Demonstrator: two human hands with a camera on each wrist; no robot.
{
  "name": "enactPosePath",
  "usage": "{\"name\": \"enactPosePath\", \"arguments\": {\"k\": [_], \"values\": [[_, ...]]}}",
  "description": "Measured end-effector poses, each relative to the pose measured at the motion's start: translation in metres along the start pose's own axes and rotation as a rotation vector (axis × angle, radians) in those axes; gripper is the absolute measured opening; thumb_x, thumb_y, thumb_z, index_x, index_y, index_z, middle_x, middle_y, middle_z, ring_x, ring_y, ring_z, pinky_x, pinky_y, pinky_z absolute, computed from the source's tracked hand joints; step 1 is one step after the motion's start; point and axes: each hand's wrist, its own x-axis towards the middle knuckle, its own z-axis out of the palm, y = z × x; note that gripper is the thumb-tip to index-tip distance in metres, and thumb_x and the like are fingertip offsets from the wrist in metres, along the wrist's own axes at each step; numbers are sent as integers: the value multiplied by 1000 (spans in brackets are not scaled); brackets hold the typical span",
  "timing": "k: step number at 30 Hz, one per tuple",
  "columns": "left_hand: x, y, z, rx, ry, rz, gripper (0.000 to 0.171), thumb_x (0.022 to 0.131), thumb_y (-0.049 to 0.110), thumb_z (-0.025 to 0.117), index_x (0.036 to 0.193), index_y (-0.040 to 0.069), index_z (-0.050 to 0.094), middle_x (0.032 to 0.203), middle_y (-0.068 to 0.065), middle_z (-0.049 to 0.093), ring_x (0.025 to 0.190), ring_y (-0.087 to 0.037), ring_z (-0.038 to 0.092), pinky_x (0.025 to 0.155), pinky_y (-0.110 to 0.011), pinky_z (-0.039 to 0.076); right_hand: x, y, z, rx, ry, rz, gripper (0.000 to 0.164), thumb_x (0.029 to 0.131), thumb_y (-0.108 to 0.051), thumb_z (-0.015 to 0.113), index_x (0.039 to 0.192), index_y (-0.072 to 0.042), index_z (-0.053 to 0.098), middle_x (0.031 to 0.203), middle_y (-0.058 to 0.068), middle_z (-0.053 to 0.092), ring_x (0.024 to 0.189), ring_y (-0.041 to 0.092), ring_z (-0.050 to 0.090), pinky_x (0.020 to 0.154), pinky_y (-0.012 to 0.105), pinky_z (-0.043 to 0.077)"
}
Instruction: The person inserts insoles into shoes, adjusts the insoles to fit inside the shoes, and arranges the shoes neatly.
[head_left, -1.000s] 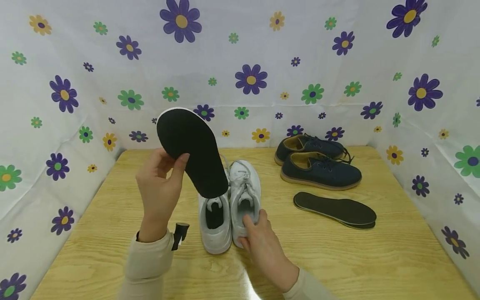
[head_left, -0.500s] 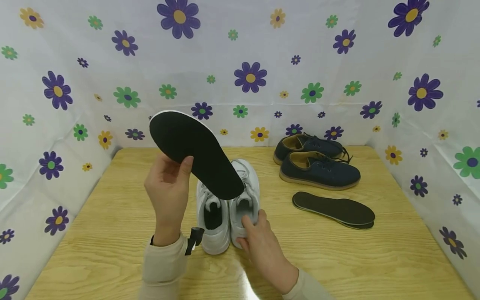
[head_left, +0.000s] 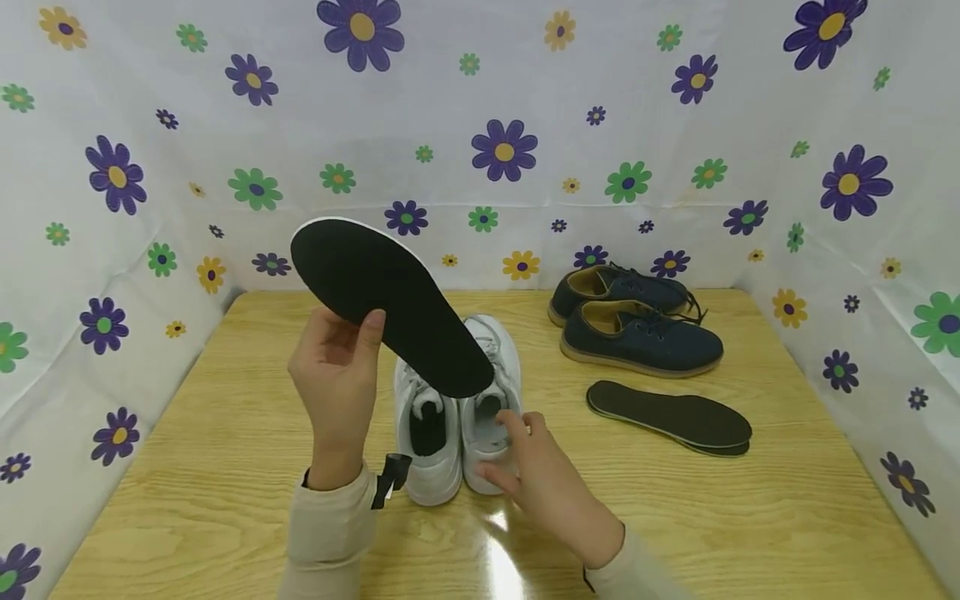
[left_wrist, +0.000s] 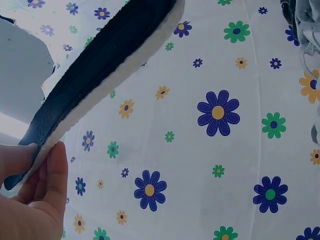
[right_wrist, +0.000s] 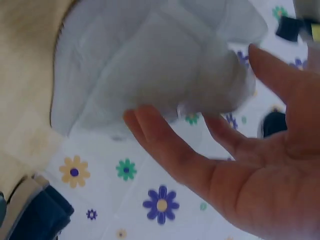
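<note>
Loosening since half a second ago, my right hand point(head_left: 543, 475) is easing off the heel of the right white shoe point(head_left: 480, 452): its fingers, which were gripping that heel, are now standing apart from the thumb and curving loosely around the shoe's near end. Whether a fingertip is touching the shoe, I am not managing to tell from either view. My left hand point(head_left: 337, 379) is keeping nearly the same pose, clamping a black insole point(head_left: 393, 298) by its edge between thumb and fingers. That insole is hanging in the air, its wide end rising beyond my left hand, its narrow end slanting down toward my right hand and hiding part of the right white shoe's laces; a pale rim is showing along it.

Between my hands, the white shoes are standing side by side, toes pointing away from me; the left white shoe point(head_left: 433, 477) is sitting nearer my left wrist and showing black inside. Off to the right of my right hand, two loose dark insoles point(head_left: 671, 414) are lying stacked on the wooden table point(head_left: 217, 417). Beyond those, two navy shoes point(head_left: 637, 342) are resting with toes pointing rightward. Behind everything, well past both hands, a flowered cloth point(head_left: 420, 100) is hanging
</note>
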Motion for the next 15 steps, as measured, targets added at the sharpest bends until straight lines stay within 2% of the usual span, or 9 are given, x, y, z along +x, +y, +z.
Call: {"name": "enactPosePath", "arguments": {"k": [2,4,7,10,15], "values": [[0,0,-1,-7,6,-6,19,84,-5,68,92,-18,56,84,-5,60,73,-17,56,69,-23,49,2,1,-13,45,-45,57,61,90,-40,65,134,-5,41,122,23,47,91,29,59,78,42,50],[0,0,-1,-27,11,-17,19,84,-5,68,92,-17,56,84,-5,60,73,-17,57,69,-23,49,3,1,-25,80,-48,108,68,90,-49,61,140,-8,39,130,19,46,105,32,57,86,46,48],[0,-1,-1,-67,14,-37,16,85,-6,68,92,-16,57,85,-5,60,74,-17,57,71,-24,50,8,0,-42,134,25,117,69,90,-52,58,142,-11,39,135,14,47,116,32,54,93,48,46],[0,-2,0,-95,7,-56,13,85,-5,68,93,-12,59,85,-6,61,76,-18,58,72,-24,50,13,-1,-54,231,150,35,58,94,-41,60,139,-10,43,132,9,51,114,28,54,93,46,47],[-2,0,2,-133,-2,-100,10,86,-4,68,94,-5,62,87,-6,60,77,-18,57,73,-25,50,22,-2,-56,369,344,-216,45,94,-13,63,135,-5,47,128,10,56,117,25,54,94,38,48]]}}
